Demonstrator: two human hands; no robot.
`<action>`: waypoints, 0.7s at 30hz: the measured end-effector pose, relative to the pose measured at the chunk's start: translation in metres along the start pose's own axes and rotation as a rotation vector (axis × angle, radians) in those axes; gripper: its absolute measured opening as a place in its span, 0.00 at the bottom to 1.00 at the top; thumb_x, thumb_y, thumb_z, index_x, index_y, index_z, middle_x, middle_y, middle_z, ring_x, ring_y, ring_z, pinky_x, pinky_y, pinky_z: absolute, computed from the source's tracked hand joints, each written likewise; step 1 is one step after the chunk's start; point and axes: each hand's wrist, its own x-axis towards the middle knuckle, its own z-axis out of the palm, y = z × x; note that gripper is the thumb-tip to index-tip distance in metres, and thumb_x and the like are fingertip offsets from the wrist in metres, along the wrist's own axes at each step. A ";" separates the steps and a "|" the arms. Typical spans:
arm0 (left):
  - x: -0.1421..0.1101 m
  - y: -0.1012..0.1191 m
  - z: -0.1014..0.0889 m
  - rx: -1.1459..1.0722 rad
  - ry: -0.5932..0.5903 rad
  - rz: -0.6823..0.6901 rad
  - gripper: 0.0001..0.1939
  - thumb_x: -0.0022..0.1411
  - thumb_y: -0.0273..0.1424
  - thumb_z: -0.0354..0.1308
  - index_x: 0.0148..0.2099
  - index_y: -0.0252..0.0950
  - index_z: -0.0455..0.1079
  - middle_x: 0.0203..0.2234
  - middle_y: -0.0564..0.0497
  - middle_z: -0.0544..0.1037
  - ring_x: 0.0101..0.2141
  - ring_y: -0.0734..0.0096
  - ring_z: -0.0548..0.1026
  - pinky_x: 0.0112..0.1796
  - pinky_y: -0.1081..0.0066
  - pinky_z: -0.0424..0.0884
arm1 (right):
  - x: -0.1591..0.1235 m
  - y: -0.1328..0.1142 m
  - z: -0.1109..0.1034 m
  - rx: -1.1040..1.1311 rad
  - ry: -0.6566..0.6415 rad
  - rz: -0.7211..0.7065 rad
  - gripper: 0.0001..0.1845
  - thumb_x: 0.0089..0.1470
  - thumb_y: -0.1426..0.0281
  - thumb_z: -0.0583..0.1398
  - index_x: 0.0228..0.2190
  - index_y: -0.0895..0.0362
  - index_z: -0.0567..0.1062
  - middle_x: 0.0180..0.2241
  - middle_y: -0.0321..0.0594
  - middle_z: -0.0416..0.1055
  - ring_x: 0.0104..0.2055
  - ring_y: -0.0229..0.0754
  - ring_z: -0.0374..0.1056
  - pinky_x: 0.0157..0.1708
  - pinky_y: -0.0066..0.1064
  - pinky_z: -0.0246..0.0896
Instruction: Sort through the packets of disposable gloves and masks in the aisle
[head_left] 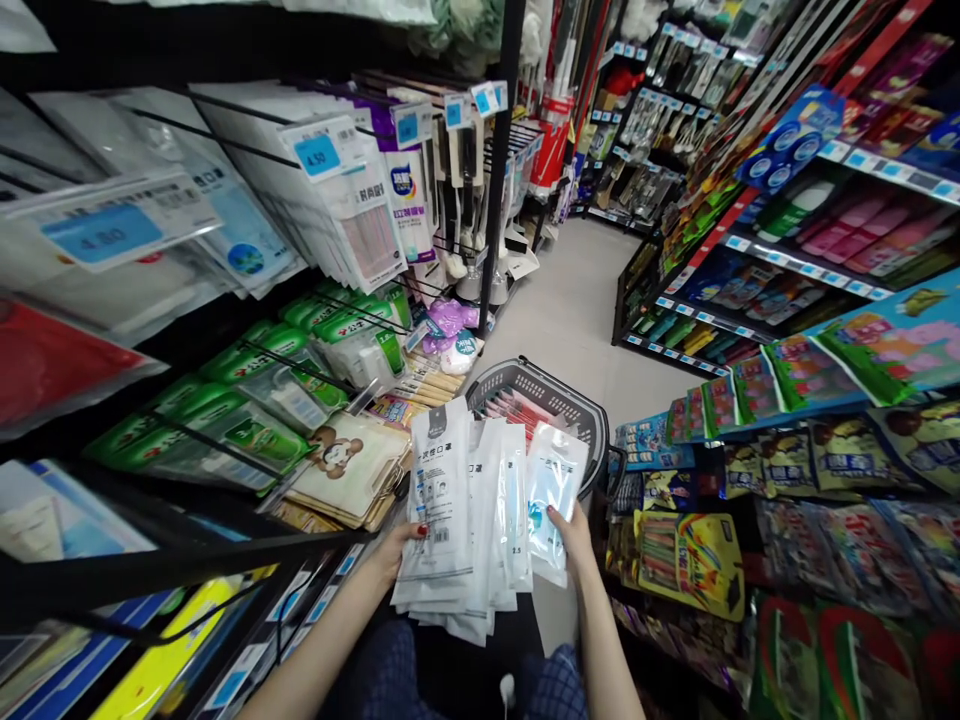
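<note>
My left hand [401, 552] is closed on a fanned stack of white face mask packets [441, 500], its thumb lying on the front one. The packets overlap one another to the right. In my right hand [571, 535] is a single face mask packet [553, 490] with a pale blue picture, pinched at its right edge and standing at the stack's right side. Behind the packets sits a grey shopping basket [592, 412], its near part hidden by them. Red and white packages [517, 408] lie inside the basket.
To the left, a rack holds hanging packets, green packages [255, 430] and a bear-printed board [341, 460] close to my left hand. Snack bags [795, 455] hang on the right shelves. A grey floor aisle [577, 290] runs ahead between the shelves.
</note>
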 end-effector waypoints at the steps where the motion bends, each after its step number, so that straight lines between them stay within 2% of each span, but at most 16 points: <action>1: 0.001 -0.001 -0.002 0.002 0.000 -0.006 0.33 0.27 0.28 0.65 0.43 0.34 0.70 0.29 0.44 0.79 0.43 0.44 0.72 0.43 0.55 0.68 | -0.005 -0.001 0.009 0.011 -0.048 -0.007 0.24 0.32 0.65 0.66 0.36 0.62 0.73 0.33 0.46 0.76 0.33 0.48 0.71 0.34 0.40 0.66; 4: 0.001 -0.001 -0.007 0.006 -0.001 -0.003 0.31 0.27 0.30 0.66 0.42 0.36 0.71 0.28 0.45 0.80 0.42 0.45 0.73 0.42 0.55 0.69 | -0.019 -0.004 0.033 0.043 -0.169 -0.043 0.26 0.33 0.66 0.66 0.39 0.59 0.74 0.38 0.44 0.75 0.40 0.47 0.70 0.42 0.41 0.63; 6: 0.000 0.000 -0.008 0.009 0.000 0.008 0.30 0.27 0.30 0.66 0.41 0.36 0.71 0.27 0.46 0.80 0.41 0.47 0.74 0.42 0.57 0.69 | -0.026 -0.005 0.044 0.068 -0.203 -0.028 0.25 0.37 0.62 0.64 0.40 0.58 0.74 0.41 0.44 0.74 0.42 0.47 0.69 0.46 0.42 0.61; 10: -0.007 0.007 -0.001 0.032 -0.002 0.024 0.31 0.27 0.26 0.66 0.41 0.35 0.71 0.25 0.47 0.80 0.38 0.48 0.75 0.42 0.57 0.69 | -0.036 -0.006 0.053 0.090 -0.172 0.050 0.28 0.45 0.50 0.57 0.39 0.59 0.75 0.43 0.48 0.73 0.46 0.48 0.67 0.47 0.42 0.60; 13: -0.013 0.012 0.008 0.056 -0.013 0.040 0.34 0.28 0.22 0.65 0.45 0.34 0.70 0.30 0.45 0.80 0.40 0.47 0.74 0.43 0.56 0.68 | -0.042 -0.007 0.054 0.100 -0.207 0.051 0.33 0.46 0.45 0.53 0.39 0.59 0.76 0.42 0.49 0.73 0.47 0.49 0.67 0.46 0.43 0.61; 17: -0.019 0.012 0.021 0.079 -0.025 0.093 0.33 0.32 0.22 0.65 0.47 0.33 0.69 0.36 0.43 0.79 0.45 0.47 0.72 0.46 0.58 0.66 | -0.049 -0.009 0.053 0.158 -0.306 -0.029 0.30 0.43 0.47 0.57 0.38 0.57 0.76 0.40 0.47 0.75 0.44 0.50 0.69 0.43 0.43 0.63; 21: -0.028 0.008 0.032 0.105 -0.051 0.108 0.28 0.34 0.24 0.65 0.43 0.31 0.71 0.36 0.40 0.78 0.43 0.45 0.72 0.43 0.58 0.68 | -0.057 -0.005 0.058 0.169 -0.306 -0.063 0.28 0.40 0.51 0.62 0.39 0.57 0.75 0.38 0.45 0.75 0.42 0.51 0.70 0.41 0.43 0.65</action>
